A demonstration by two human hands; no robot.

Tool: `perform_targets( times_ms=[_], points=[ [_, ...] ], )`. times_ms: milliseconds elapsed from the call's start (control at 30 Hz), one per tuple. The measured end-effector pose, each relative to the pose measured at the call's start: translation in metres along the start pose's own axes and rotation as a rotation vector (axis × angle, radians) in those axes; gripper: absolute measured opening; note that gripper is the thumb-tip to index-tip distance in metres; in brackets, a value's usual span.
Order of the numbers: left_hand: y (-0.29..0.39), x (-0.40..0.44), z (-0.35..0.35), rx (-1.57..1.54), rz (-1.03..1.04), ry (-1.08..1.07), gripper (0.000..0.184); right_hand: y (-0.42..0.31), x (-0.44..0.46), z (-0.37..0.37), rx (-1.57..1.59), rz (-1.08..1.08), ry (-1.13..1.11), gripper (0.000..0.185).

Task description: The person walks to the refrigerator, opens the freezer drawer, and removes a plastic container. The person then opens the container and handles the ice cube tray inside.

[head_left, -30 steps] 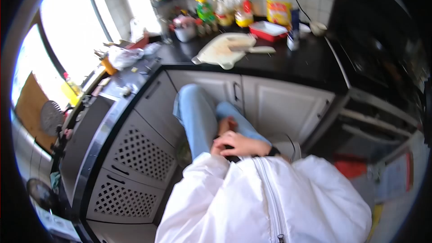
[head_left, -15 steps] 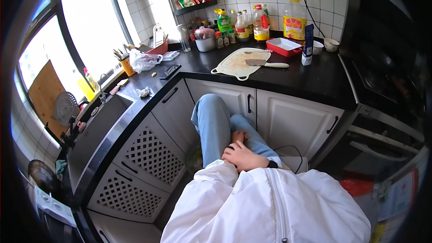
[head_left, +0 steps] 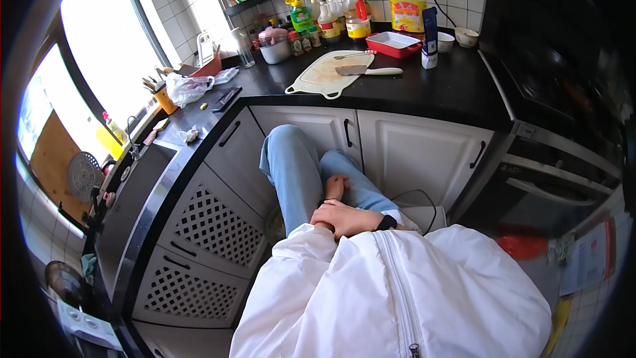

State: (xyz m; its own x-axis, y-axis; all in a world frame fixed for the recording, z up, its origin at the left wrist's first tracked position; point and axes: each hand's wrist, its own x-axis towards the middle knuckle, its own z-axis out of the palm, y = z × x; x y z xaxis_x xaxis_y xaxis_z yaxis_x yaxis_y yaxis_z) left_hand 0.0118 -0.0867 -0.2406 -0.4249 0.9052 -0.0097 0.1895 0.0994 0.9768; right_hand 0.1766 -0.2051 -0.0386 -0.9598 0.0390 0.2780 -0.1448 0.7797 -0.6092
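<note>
Worktop level: on the dark counter (head_left: 457,93), the cutting board (head_left: 318,74) lies flat, its near handle close to the front edge. A knock from a knee or sleeve on that handle could turn or shift the board and carry its load with it

Knife level: the knife (head_left: 352,70) rests with its blade on the board and its pale handle beyond the board's right side, over the counter. The probable hazard is a sleeve catching this handle and swinging the blade. A reach for the small utensil (head_left: 351,57), just behind the blade, could bring fingers onto the edge

Carton level: the tall dark carton (head_left: 430,40) stands upright on a narrow base, right of the knife. A sideways brush could tip it

Arm pose: both forearms are lowered to the lap, well apart from board and knife. The right forearm crosses toward the left; the right hand (head_left: 348,217) lies over the left wrist, fingers curved over it. Whether it clasps or only rests cannot be told

Left hand: the left hand (head_left: 336,187) extends forward between the thighs. No object shows in it; finger opening cannot be determined
</note>
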Motion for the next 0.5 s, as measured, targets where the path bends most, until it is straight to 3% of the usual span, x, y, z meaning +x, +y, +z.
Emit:
perform_targets(
  times_ms=[500],
  points=[
    [0.008, -0.005, -0.002, 0.034, -0.021, -0.008, 0.029, 0.003, -0.002, -0.002, 0.067, -0.011, -0.018, 0.056]
  ],
)
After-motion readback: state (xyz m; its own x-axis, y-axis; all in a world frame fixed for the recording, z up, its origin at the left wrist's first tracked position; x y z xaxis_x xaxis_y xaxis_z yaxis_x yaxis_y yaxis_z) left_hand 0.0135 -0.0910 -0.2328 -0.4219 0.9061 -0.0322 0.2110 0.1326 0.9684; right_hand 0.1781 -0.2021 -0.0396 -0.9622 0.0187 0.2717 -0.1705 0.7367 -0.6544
